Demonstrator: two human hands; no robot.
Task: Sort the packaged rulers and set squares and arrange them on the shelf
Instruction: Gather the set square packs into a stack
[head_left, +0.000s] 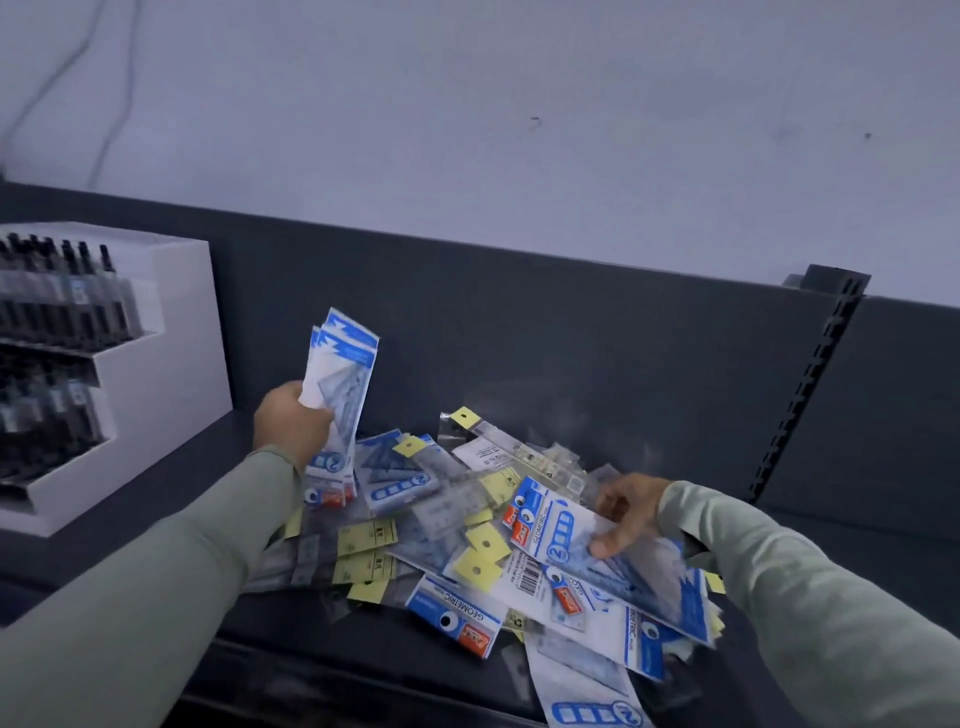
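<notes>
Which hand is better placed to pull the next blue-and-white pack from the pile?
Right. The right hand pinches a blue-and-white pack on the pile, while the left hand is full, gripping an upright stack of matching packs.

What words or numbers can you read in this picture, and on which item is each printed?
"GEOMETRIC": front packet at the pile's near edge.
"GEOMETRIC" and "2": tilted packet gripped by the right hand.
"2": bundle of packets in the left hand.
Too blurred to read: yellow tags, barcode label.

The dark shelf (322, 639) bears a packet heap (447, 525) (blue, yellow) and a white display box (171, 374).
</notes>
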